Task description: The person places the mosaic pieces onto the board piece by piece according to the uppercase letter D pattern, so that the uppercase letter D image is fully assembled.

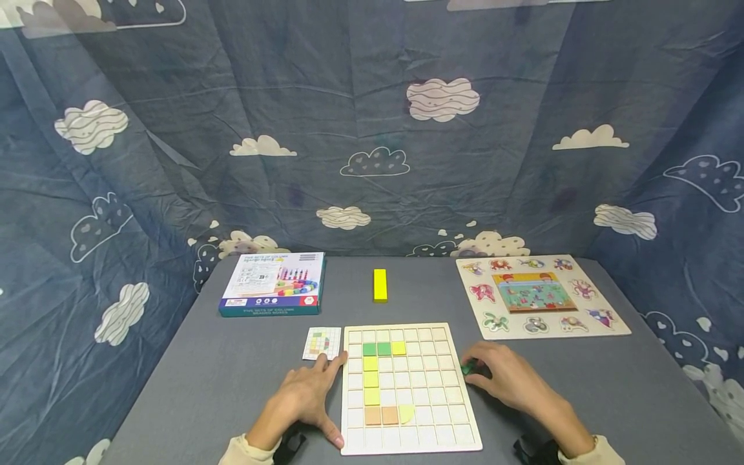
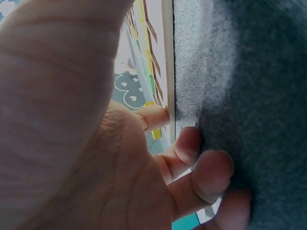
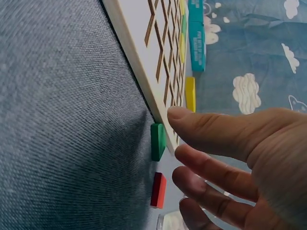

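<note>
A pale wooden grid board [image 1: 427, 434] lies on the table with green, yellow and orange-brown tiles in some cells; one yellow piece [image 1: 406, 414] has a rounded side. My left hand [image 1: 302, 397] rests at the board's left edge, thumb and index finger spread along it, fingertips by a small pattern card [image 1: 322, 342]. My right hand [image 1: 506, 374] hovers at the right edge, thumb and fingers apart around a green tile [image 3: 157, 142]. That tile lies on the table against the board. Beyond it is a red piece [image 3: 158, 190], hidden under the hand in the head view.
At the back left lies a boxed set [image 1: 273, 284]. A yellow block [image 1: 380, 285] stands behind the board. To the back right is a wooden picture puzzle [image 1: 473, 310] with animal pieces. Patterned cloth [image 1: 372, 77] hangs behind the grey table [image 1: 192, 394].
</note>
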`<action>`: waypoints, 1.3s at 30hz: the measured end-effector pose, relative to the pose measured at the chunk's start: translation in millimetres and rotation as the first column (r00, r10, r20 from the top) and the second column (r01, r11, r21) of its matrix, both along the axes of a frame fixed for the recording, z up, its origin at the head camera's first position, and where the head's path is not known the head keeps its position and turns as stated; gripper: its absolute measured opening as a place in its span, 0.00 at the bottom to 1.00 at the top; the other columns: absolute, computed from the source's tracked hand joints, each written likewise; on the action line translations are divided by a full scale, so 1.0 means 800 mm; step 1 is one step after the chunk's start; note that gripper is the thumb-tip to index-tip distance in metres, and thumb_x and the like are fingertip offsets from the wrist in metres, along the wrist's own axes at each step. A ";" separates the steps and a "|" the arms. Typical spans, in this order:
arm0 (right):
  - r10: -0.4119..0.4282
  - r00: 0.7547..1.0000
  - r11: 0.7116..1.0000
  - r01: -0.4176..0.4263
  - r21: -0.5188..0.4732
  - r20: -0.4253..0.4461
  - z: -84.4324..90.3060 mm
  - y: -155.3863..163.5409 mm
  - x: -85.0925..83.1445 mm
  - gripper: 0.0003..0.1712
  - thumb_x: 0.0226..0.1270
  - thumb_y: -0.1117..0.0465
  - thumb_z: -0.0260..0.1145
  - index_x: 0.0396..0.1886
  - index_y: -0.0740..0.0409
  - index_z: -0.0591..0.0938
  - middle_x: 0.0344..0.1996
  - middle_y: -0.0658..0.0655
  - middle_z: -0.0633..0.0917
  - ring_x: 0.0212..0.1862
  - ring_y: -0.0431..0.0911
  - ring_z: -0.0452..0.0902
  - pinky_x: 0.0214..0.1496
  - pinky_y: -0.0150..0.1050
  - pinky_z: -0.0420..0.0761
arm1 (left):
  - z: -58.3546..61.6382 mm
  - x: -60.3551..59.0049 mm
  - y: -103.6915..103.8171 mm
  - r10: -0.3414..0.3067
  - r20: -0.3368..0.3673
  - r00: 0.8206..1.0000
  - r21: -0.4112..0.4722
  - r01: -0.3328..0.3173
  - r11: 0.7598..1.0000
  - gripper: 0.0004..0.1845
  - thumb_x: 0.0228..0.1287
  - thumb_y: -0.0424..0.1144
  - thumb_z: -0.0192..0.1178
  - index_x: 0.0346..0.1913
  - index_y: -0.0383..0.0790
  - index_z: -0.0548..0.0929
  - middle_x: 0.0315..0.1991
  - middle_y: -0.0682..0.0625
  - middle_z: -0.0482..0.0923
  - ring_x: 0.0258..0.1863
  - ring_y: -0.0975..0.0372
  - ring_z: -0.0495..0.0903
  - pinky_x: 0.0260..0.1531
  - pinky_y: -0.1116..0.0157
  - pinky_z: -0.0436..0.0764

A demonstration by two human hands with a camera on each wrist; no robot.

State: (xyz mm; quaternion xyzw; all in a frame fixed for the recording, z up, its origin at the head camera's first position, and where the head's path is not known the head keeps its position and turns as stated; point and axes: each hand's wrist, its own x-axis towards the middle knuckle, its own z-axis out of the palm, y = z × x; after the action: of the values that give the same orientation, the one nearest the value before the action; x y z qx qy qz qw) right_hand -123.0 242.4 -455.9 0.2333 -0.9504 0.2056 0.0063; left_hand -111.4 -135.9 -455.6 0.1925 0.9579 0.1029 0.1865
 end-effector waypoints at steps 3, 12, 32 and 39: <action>-0.006 1.000 1.000 0.006 0.018 0.005 -0.002 0.000 0.001 0.13 0.53 0.61 0.79 0.38 0.48 0.86 0.40 0.48 0.86 0.35 0.37 0.79 0.35 0.35 0.78 | -0.001 0.000 0.000 -0.003 -0.009 1.000 -0.005 0.003 1.000 0.79 0.13 0.69 0.82 0.79 0.50 0.54 0.69 0.35 0.66 0.48 0.37 0.80 0.46 0.39 0.76; -0.091 0.994 0.994 0.086 0.068 0.063 -0.007 -0.002 0.006 0.14 0.53 0.60 0.80 0.39 0.46 0.86 0.50 0.57 0.86 0.47 0.50 0.84 0.44 0.48 0.83 | -0.003 0.002 0.001 -0.010 -0.022 1.000 -0.010 0.010 1.000 0.79 0.12 0.70 0.82 0.78 0.51 0.54 0.68 0.35 0.66 0.46 0.39 0.81 0.45 0.41 0.77; -0.020 0.999 1.000 0.019 0.024 0.050 0.001 -0.005 -0.004 0.11 0.57 0.68 0.72 0.40 0.54 0.88 0.31 0.45 0.87 0.29 0.32 0.75 0.33 0.33 0.77 | 0.000 0.001 0.000 -0.003 -0.010 1.000 0.002 0.003 1.000 0.79 0.13 0.69 0.82 0.79 0.52 0.53 0.70 0.34 0.64 0.48 0.37 0.80 0.46 0.40 0.76; -0.009 1.000 0.996 0.006 0.090 0.026 0.001 -0.003 0.000 0.09 0.56 0.67 0.75 0.35 0.50 0.90 0.32 0.45 0.89 0.35 0.40 0.85 0.36 0.38 0.82 | -0.001 0.000 0.000 -0.003 -0.007 1.000 0.004 0.003 1.000 0.79 0.13 0.69 0.82 0.79 0.52 0.53 0.69 0.34 0.65 0.47 0.38 0.80 0.45 0.40 0.77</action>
State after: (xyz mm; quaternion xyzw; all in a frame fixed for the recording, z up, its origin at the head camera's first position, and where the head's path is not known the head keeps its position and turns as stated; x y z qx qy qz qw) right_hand -123.3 240.0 -455.0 0.2270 -0.9596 0.1656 -0.0162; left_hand -111.1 -135.9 -456.4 0.1948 0.9580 0.1038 0.1831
